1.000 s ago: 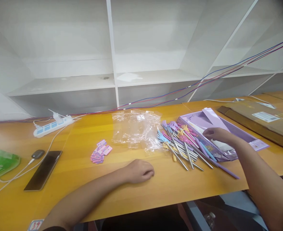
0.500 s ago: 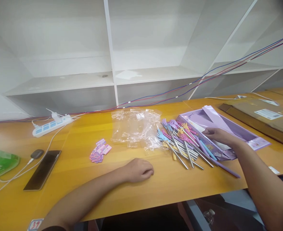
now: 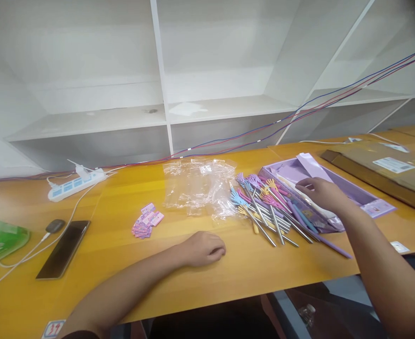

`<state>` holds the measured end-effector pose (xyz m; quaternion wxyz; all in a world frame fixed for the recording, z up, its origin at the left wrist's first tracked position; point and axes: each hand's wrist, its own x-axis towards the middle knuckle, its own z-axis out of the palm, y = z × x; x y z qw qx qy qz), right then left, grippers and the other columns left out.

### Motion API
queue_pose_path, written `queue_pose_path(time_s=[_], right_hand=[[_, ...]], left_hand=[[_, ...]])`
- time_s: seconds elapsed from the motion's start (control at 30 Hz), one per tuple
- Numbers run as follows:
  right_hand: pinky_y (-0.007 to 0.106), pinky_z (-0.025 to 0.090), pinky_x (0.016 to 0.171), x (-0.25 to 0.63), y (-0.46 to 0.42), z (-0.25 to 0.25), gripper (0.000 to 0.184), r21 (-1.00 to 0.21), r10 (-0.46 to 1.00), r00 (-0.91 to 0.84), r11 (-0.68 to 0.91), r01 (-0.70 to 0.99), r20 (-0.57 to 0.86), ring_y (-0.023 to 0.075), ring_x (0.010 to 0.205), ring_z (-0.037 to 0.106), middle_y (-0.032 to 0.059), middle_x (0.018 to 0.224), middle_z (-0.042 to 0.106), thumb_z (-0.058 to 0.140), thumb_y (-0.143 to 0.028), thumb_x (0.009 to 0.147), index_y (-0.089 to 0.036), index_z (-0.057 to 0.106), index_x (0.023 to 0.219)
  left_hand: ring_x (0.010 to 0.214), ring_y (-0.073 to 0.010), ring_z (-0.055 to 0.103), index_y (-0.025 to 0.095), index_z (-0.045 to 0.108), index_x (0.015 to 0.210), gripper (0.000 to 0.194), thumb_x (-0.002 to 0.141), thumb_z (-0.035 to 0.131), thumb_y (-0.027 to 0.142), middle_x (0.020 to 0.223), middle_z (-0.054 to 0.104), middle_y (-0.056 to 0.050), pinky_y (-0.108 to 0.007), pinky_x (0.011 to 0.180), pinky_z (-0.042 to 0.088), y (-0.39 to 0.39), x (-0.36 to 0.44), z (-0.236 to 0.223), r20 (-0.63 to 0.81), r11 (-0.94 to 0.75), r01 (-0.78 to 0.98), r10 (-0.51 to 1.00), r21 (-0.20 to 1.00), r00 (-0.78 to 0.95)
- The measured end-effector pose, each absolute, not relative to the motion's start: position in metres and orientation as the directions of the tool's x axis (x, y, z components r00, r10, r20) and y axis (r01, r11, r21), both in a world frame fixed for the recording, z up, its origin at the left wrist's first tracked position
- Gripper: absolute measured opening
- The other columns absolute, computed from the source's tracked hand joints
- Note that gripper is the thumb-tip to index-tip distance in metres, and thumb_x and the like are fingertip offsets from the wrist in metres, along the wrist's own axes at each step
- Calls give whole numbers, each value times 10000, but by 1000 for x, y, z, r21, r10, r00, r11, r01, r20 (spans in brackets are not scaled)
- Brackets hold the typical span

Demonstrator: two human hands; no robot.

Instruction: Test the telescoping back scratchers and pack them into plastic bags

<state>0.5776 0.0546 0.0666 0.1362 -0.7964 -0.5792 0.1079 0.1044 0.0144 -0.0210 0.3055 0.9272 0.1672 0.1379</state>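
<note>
My left hand (image 3: pixel 203 248) rests on the table with its fingers loosely curled, and I see nothing in it. To its right lies a heap of back scratchers (image 3: pixel 264 207) with small hand-shaped heads in blue, pink, yellow and purple, on metal rods. My right hand (image 3: pixel 322 194) is over the purple box (image 3: pixel 352 190) beside the heap, with a gap between thumb and fingers and nothing visible in it. White and lilac wrapping lies inside that box. Clear plastic bags (image 3: pixel 200 186) are spread left of the heap. A small pile of pink and purple cards (image 3: pixel 147 221) lies farther left.
A black phone (image 3: pixel 62 249), a charging case (image 3: pixel 55 226) and a white power strip (image 3: pixel 76 184) are on the left, near a green pouch (image 3: pixel 3 238). A flat cardboard box (image 3: pixel 387 174) lies at right. Cables (image 3: pixel 228 141) run along the white shelves behind.
My right hand has lifted and moved slightly up and left over the box, and more white wrapping shows beneath it. My left hand has stayed in place.
</note>
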Motion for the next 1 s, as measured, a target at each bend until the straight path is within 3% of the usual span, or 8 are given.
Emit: queue_pose_path(time_s=[0.1,0.3,0.47,0.63,0.8,1.0], right_hand=[[366,421,888,561,43,71,291,-308,965,261,-240,921,29,238,960,626,144,1204,727,552,-428,1015,-192,720,1036],[355,453,774,525,19,55,324,-286,988,112,-137,948,-103,246,856,656,75,993,759,696,-560,900,-239,737,926],[361,434,730,509,13,41,350,-226,996,91,-90,970,-6,258,821,637,89,919,731,583,-567,926,-234,647,841],[347,407,738,500,13,47,344,-239,992,107,-88,967,67,245,854,613,98,950,686,473,-521,984,-239,561,806],[357,384,718,496,17,80,325,-309,931,313,-246,919,188,225,775,580,123,954,681,340,-479,1072,-237,512,941],[360,424,830,507,40,104,501,-320,851,452,-365,874,266,252,928,646,174,1095,725,101,-426,1119,-162,479,1317]], left_hand=[[877,-167,717,209,727,971,214,1031,522,230,956,787,-52,-269,852,516,14,105,-20,155,-759,222,391,612,907],[857,-166,706,209,726,949,226,1026,514,224,932,781,-53,-270,844,510,14,106,-19,161,-760,219,391,612,906],[855,-161,701,211,722,952,216,1021,518,213,931,777,-44,-266,840,505,14,106,-20,170,-768,212,384,604,908],[861,-164,703,211,720,952,217,1025,515,220,934,776,-49,-264,847,506,14,106,-20,173,-772,210,381,599,908],[853,-161,703,208,718,952,209,1026,523,220,929,776,-45,-263,837,506,14,106,-21,191,-783,200,375,588,907],[845,-157,702,205,715,947,206,1023,524,210,921,771,-38,-259,827,504,14,105,-20,190,-788,198,369,583,910]])
